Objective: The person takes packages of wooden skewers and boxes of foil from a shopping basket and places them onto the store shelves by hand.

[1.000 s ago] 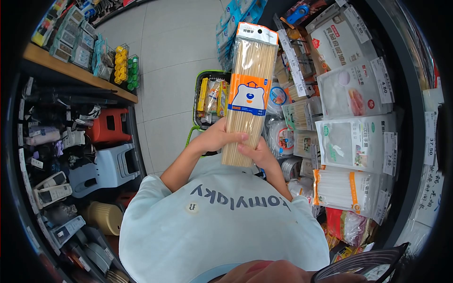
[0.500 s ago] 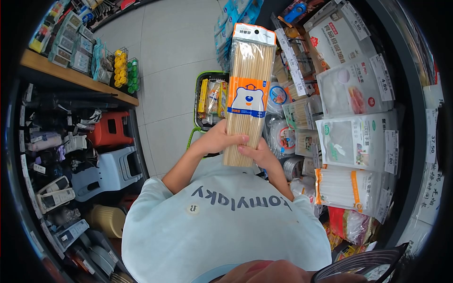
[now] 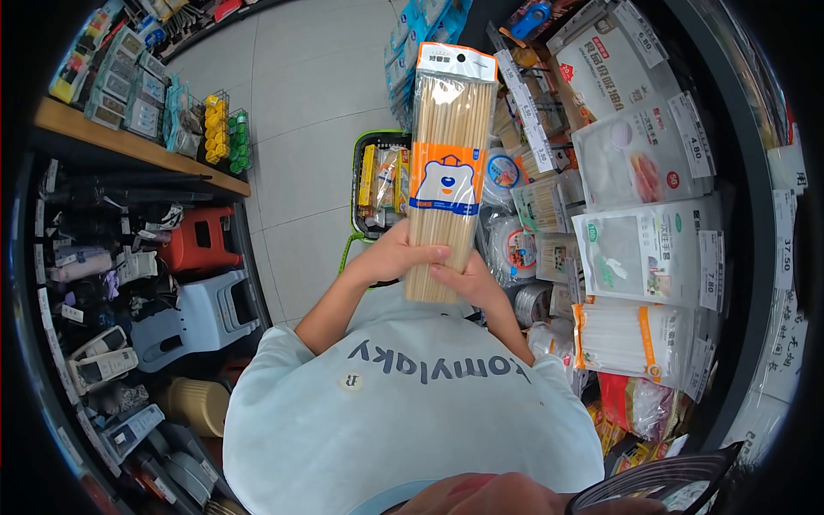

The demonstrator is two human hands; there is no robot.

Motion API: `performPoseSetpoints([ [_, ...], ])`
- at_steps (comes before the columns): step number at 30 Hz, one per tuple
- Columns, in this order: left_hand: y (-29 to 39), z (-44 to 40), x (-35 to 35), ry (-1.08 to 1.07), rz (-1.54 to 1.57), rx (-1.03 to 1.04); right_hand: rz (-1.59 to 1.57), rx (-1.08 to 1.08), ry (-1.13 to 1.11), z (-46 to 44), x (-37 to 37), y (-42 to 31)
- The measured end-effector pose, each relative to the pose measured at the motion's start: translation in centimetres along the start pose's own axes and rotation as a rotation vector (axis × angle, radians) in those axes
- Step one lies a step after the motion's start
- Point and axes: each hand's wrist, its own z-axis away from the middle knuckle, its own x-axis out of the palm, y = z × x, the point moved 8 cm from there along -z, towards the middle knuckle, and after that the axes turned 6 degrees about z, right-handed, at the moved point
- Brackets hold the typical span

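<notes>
A long clear packet of thin wooden sticks, with an orange and blue bear label, is held upright in front of my chest. My left hand grips its lower left side, thumb across the front. My right hand holds the lower right edge, its thumb also on the front. The other fingers of both hands are mostly hidden behind the packet. Beyond my left hand, a black and green shopping basket stands on the floor with yellow packages inside.
On the right, a shelf rack holds hanging packets of disposable gloves, white straws or sticks and round containers. The left shelf carries a red stool, a blue-grey stool and yellow bottles.
The packet has tilted slightly, its top moving a little to the left. Both hands keep the same hold, and the view has shifted slightly.
</notes>
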Motion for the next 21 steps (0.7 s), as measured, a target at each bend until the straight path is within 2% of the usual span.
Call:
performPoseSetpoints([
  [4, 0.7, 0.2, 0.1, 0.017, 0.002, 0.040, 0.204, -0.013, -0.036, -0.3, -0.7, 0.0],
  [6, 0.7, 0.0, -0.8, -0.001, -0.288, 0.138, 0.212, -0.210, 0.156, -0.5, -2.4, -1.8],
  [7, 1.1, 0.1, -1.0, -0.012, -0.295, 0.147, 0.219, -0.220, 0.165, -0.8, -2.7, -1.9],
  [9, 0.2, 0.0, -1.2, -0.096, -1.089, -0.007, -0.129, -0.437, 0.371, -0.6, -5.5, -3.0],
  [11, -0.6, 0.2, -0.9, -0.108, -1.119, -0.014, -0.148, -0.500, 0.447, -0.4, -7.7, -2.5],
  [13, -2.7, -0.3, -1.9, -0.079, -1.213, -0.028, -0.392, -0.330, 0.375, -0.5, -8.8, 0.3],
  [14, -3.3, -0.4, -2.1, -0.100, -1.185, -0.094, -0.394, -0.317, 0.429, -0.3, -8.9, 0.7],
  [15, -3.9, -0.6, -2.3, -0.117, -1.161, -0.152, -0.395, -0.315, 0.479, -0.4, -8.8, 0.9],
  [17, -9.6, -1.9, -5.7, -0.124, -1.186, -0.103, -0.398, -0.369, 0.505, -0.9, -8.2, -0.4],
  [18, -10.2, -1.9, -6.1, -0.116, -1.200, -0.121, -0.391, -0.408, 0.500, -1.1, -8.2, -0.6],
  [20, -10.5, -2.6, -7.0, -0.109, -1.224, -0.135, -0.493, -0.263, 0.476, -2.2, -8.0, 1.2],
  [21, -11.2, -2.6, -7.6, -0.098, -1.225, -0.182, -0.495, -0.268, 0.481, -2.7, -8.1, 1.5],
])
